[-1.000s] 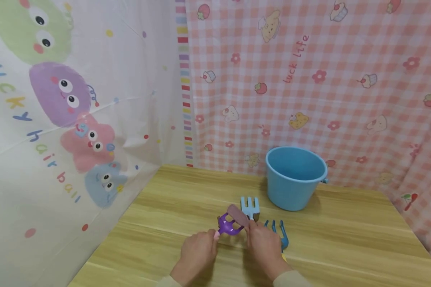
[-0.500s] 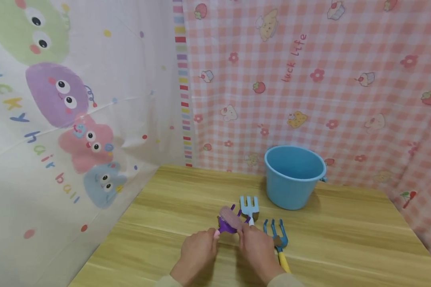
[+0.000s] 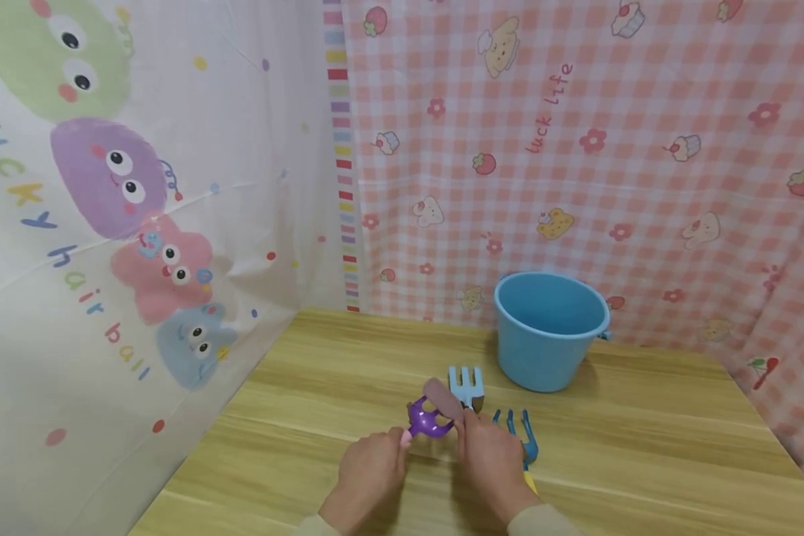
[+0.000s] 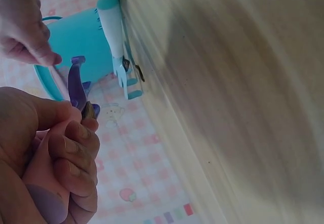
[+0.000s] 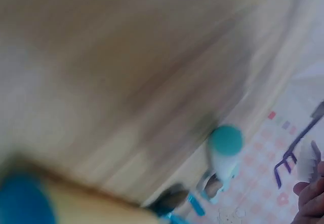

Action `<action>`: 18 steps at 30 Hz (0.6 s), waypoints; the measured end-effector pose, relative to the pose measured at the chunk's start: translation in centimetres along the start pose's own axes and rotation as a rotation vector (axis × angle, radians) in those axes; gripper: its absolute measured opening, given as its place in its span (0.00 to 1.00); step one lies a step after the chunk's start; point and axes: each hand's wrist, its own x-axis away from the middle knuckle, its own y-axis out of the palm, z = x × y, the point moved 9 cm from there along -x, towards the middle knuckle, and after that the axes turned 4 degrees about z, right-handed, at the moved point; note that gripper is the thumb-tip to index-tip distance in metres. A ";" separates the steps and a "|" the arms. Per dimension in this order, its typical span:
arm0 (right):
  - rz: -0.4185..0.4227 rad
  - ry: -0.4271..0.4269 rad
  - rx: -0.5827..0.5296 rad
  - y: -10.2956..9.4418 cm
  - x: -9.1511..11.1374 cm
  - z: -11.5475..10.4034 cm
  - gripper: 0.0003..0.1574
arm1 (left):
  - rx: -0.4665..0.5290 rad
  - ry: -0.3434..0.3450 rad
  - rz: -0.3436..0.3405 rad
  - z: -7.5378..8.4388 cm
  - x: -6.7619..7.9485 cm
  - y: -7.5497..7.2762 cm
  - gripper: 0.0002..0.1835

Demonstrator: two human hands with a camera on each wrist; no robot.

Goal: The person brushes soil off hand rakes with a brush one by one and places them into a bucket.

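My left hand (image 3: 368, 469) grips the pink handle (image 4: 45, 168) of a small purple hand rake (image 3: 431, 423), its tines pointing away from me. A brown patch (image 4: 90, 111) shows near the rake's neck in the left wrist view. In my right hand (image 3: 496, 461) is a mauve brush (image 3: 444, 398), held by its near end. Its pale bristles (image 5: 306, 160) face the rake in the right wrist view, and the brush overlaps the tines in the head view. My right hand partly hides a light blue fork (image 3: 467, 383) and a dark blue rake (image 3: 529, 443) with a yellow handle.
A light blue bucket (image 3: 543, 357) stands at the back right of the wood-patterned table (image 3: 295, 417). Brown patches also mark the fork and the blue rake lying on the table. A pink checked curtain (image 3: 576, 186) hangs behind, and a white printed sheet (image 3: 254, 186) at the left.
My right hand moved the brush left over the purple rake with its bristle face showing, then back to the right, turned on edge. My left hand and the rake's handle stayed nearly still.
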 end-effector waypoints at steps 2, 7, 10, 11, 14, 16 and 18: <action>-0.037 0.042 -0.069 0.2 0.0 0.2 0.11 | 0.011 -0.013 -0.004 -0.2 -0.1 0.0 0.12; -0.080 -0.012 -0.118 0.5 0.4 -0.8 0.14 | 0.025 -0.039 0.006 -0.6 -0.3 -0.3 0.11; -0.101 -0.062 -0.052 0.7 0.6 -1.3 0.11 | 0.008 -0.028 0.006 -0.6 -0.2 -0.4 0.10; -0.101 -0.070 -0.030 0.7 0.5 -1.4 0.10 | -0.002 -0.022 0.004 -0.6 -0.1 -0.3 0.10; -0.073 -0.094 0.032 0.7 0.4 -1.3 0.10 | -0.020 -0.006 0.003 -0.4 0.1 -0.3 0.11; -0.049 -0.098 0.064 0.7 0.4 -1.1 0.11 | -0.029 0.004 0.008 -0.3 0.2 -0.2 0.12; -0.022 -0.097 0.080 0.7 0.5 -0.8 0.11 | -0.034 0.013 0.012 -0.1 0.3 -0.2 0.12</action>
